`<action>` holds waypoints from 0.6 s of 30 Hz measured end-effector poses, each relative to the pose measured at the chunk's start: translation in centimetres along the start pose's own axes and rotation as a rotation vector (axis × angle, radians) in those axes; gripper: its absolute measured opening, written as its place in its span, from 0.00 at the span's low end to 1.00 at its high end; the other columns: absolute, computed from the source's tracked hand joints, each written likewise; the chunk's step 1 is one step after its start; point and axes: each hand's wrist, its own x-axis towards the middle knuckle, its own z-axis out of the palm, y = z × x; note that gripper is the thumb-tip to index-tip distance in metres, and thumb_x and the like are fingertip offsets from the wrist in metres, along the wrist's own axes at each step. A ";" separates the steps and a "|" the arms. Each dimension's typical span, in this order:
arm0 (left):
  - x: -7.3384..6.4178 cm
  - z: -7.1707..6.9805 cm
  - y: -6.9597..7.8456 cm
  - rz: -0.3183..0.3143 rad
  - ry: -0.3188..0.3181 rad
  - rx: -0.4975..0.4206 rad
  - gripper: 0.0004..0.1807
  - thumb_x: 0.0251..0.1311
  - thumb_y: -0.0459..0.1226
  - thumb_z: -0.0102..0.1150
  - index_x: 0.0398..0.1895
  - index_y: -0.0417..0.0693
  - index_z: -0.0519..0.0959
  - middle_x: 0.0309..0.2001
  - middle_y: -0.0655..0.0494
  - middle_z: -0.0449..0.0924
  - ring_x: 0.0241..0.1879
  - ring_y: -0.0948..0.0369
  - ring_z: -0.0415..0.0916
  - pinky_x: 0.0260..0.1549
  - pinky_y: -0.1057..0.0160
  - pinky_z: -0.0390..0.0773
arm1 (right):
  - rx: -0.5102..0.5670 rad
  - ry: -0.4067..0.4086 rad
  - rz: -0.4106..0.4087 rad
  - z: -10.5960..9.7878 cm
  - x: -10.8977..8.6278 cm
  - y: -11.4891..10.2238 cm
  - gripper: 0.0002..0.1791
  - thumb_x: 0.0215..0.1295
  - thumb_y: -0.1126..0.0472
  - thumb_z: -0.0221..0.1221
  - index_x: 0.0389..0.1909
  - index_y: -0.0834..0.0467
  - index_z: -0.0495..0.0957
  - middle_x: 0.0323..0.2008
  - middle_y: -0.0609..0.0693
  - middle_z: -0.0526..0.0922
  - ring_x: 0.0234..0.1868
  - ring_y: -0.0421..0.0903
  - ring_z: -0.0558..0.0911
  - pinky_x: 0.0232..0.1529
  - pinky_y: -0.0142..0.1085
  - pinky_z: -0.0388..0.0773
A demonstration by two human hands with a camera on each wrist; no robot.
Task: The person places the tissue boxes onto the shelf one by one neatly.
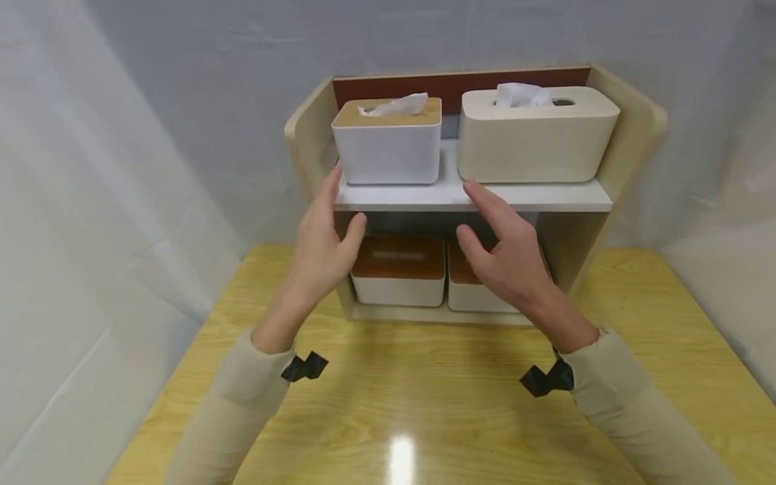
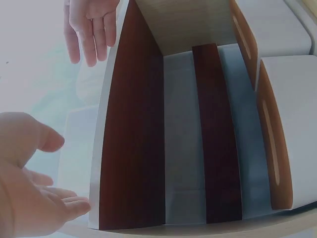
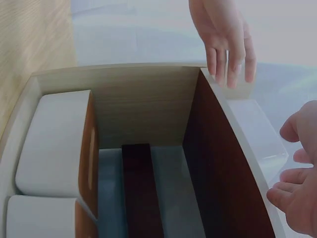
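A white tissue box with a light wooden lid and a tissue poking out stands on the upper left of a two-tier shelf. My left hand is raised by its left side, fingers extended and thumb apart, holding nothing. Over the shelf's front edge, to the right of that box, my right hand is spread the same way, also holding nothing. Just behind its fingertips stands a larger cream tissue box. In the right wrist view the white box lies between the two hands, its outline washed out.
Two white boxes with brown slotted lids sit side by side on the lower tier, the left box in fuller view than the right box, which my right hand partly covers. The shelf stands on a yellow wooden table, with white cloth around it.
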 end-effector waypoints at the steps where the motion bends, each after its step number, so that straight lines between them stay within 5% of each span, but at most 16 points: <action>1: -0.2 0.0 0.0 0.007 -0.010 0.006 0.35 0.66 0.36 0.49 0.74 0.42 0.49 0.73 0.50 0.51 0.70 0.63 0.49 0.67 0.59 0.56 | -0.003 -0.007 -0.005 -0.1 -0.2 0.1 0.31 0.62 0.69 0.57 0.68 0.62 0.63 0.66 0.58 0.66 0.67 0.47 0.65 0.65 0.42 0.63; 8: -1.0 0.4 0.1 0.076 -0.102 0.010 0.41 0.66 0.45 0.53 0.75 0.46 0.45 0.75 0.50 0.44 0.73 0.61 0.42 0.69 0.53 0.50 | -0.029 -0.065 -0.009 -1.5 -1.6 0.3 0.36 0.66 0.59 0.57 0.72 0.58 0.54 0.71 0.56 0.57 0.72 0.47 0.55 0.69 0.43 0.55; 13: -1.4 0.8 0.3 0.148 -0.163 0.008 0.45 0.64 0.59 0.46 0.76 0.50 0.41 0.75 0.50 0.38 0.73 0.59 0.35 0.68 0.46 0.45 | -0.028 -0.110 -0.011 -2.3 -2.4 0.2 0.40 0.68 0.40 0.47 0.74 0.57 0.49 0.74 0.53 0.50 0.73 0.48 0.50 0.70 0.46 0.51; 18: -1.8 1.2 0.6 0.245 -0.208 0.046 0.47 0.63 0.64 0.39 0.75 0.46 0.42 0.75 0.47 0.36 0.74 0.56 0.31 0.68 0.44 0.43 | -0.035 -0.139 -0.073 -3.0 -3.0 0.1 0.43 0.68 0.35 0.41 0.74 0.59 0.47 0.75 0.54 0.44 0.73 0.53 0.47 0.70 0.50 0.47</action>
